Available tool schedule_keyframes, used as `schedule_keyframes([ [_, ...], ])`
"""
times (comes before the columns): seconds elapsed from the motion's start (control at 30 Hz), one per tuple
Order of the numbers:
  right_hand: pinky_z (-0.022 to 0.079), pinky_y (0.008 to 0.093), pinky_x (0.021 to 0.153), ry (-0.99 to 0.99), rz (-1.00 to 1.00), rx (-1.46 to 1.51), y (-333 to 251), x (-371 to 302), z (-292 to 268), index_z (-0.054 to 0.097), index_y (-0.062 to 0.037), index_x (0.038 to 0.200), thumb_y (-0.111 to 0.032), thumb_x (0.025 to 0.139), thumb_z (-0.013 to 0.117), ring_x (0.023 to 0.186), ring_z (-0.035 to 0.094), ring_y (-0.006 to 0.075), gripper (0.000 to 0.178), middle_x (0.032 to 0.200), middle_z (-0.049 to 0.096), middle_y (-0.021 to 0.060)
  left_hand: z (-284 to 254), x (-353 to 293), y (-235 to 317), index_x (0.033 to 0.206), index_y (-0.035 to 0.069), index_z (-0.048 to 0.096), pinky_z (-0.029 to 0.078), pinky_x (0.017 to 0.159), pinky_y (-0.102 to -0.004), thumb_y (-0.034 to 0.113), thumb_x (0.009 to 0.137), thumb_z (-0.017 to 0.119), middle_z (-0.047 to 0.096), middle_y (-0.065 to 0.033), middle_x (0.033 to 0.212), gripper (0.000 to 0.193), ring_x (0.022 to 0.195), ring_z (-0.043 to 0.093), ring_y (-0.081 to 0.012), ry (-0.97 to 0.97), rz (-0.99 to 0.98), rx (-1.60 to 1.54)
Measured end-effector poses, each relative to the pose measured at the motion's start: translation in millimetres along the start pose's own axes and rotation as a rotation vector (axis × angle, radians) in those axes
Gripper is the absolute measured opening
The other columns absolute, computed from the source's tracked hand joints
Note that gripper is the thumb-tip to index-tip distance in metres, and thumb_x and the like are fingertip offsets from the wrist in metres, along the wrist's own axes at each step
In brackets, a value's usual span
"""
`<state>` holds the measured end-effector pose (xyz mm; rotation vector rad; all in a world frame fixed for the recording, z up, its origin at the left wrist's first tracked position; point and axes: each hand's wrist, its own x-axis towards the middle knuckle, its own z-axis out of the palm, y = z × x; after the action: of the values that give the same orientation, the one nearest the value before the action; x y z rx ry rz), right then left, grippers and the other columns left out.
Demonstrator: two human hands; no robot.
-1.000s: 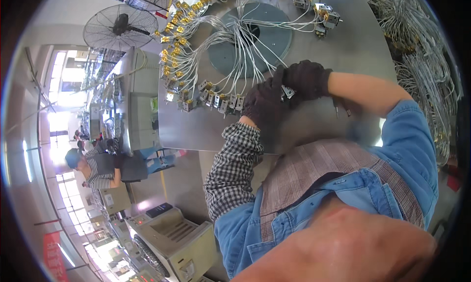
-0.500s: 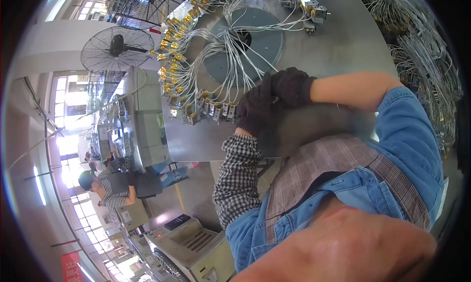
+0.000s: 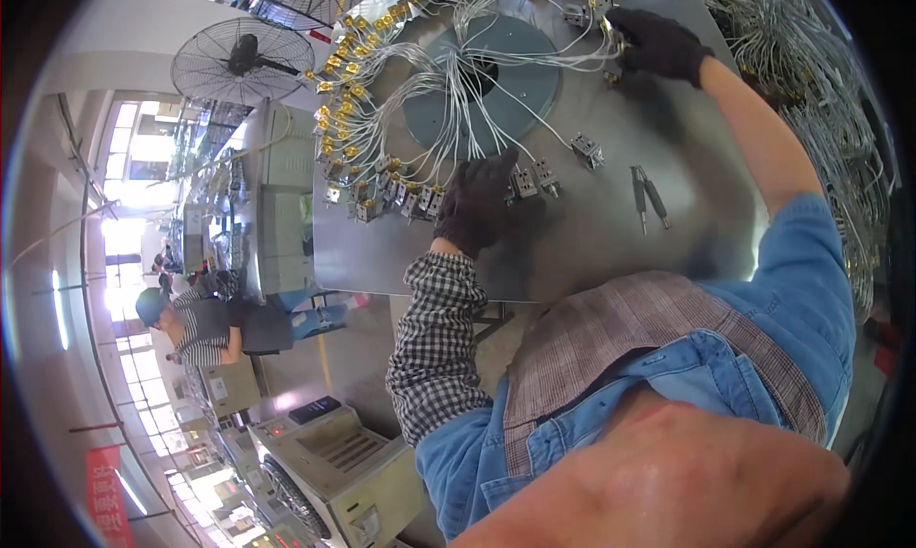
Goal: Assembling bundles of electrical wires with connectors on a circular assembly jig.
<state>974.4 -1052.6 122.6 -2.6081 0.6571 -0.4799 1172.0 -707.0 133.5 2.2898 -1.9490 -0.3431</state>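
My right hand (image 3: 660, 48), in a dark glove, reaches to the far right of the metal table. Its fingers are closed on a small metal connector block (image 3: 611, 28) at the end of white cables. My left hand (image 3: 477, 203), gloved too, lies low over the near row of connector blocks (image 3: 410, 201), fingers spread toward the disc; whatever lies beneath its palm is hidden. White cables (image 3: 458, 90) fan out from the grey round disc (image 3: 539, 71) to several blocks and gold-coloured connectors (image 3: 353, 66). One connector block (image 3: 587, 151) sits apart, right of the disc.
Two slim metal tools (image 3: 650, 200) lie on the metal table (image 3: 592, 248) near me. Bundles of cables (image 3: 811, 100) hang along the right side. A person (image 3: 196, 324) works at the left, below a standing fan (image 3: 239, 60). A beige machine (image 3: 348, 472) stands behind.
My hands were together near the disc's lower right; they have parted. The right has moved to the far-right connectors, the left slightly left. The slim tools and several near blocks now show.
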Motion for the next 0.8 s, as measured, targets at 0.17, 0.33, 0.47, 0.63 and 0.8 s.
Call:
schedule_keyframes([
  [0.17,0.046,0.0425,0.101,-0.199,-0.146,-0.278,-83,-70,48,0.051,-0.006,0.137,-0.042,0.082,0.067,0.112,0.06,0.036,0.068,0.12,0.062,0.0189,22,25,33,0.145,0.002,0.039,0.03,0.113,-0.0477,0.067,0.079,0.063,0.055,-0.0202,0.133,0.096,0.127,0.049,-0.0379,0.203,-0.034,-0.106],
  [0.33,0.05,0.0455,0.092,0.074,-0.795,-0.127,-58,-58,101,0.052,-0.0017,0.131,-0.043,0.08,0.067,0.107,0.061,0.035,0.067,0.113,0.062,0.0194,16,50,78,0.14,0.003,0.045,0.038,0.105,-0.0458,0.061,0.082,0.061,0.057,-0.0176,0.128,0.084,0.123,0.053,-0.034,-0.023,-0.137,0.059],
  [0.47,0.053,0.0449,0.087,-0.306,-0.741,-0.356,-92,-52,86,0.055,0.0021,0.12,-0.048,0.076,0.07,0.103,0.063,0.0345,0.068,0.112,0.061,0.0194,30,47,58,0.135,0.0,0.047,0.041,0.101,-0.0453,0.057,0.083,0.062,0.059,-0.017,0.121,0.078,0.12,0.056,-0.0307,-0.017,-0.049,0.156],
  [0.63,0.051,0.0454,0.091,-0.625,-0.542,-0.184,-119,-28,75,0.053,-0.0024,0.125,-0.055,0.075,0.072,0.108,0.063,0.0369,0.074,0.118,0.062,0.0178,27,34,45,0.142,-0.007,0.034,0.038,0.106,-0.048,0.055,0.076,0.069,0.061,-0.0214,0.121,0.097,0.117,0.059,-0.0329,0.043,-0.006,0.052],
  [0.8,0.05,0.0455,0.093,-0.615,-0.487,-0.016,-125,-34,46,0.047,-0.0054,0.137,-0.057,0.077,0.071,0.108,0.063,0.038,0.083,0.122,0.06,0.0191,19,24,50,0.148,-0.007,0.024,0.033,0.112,-0.0482,0.061,0.071,0.073,0.06,-0.024,0.127,0.114,0.121,0.057,-0.0349,0.058,-0.023,0.017],
])
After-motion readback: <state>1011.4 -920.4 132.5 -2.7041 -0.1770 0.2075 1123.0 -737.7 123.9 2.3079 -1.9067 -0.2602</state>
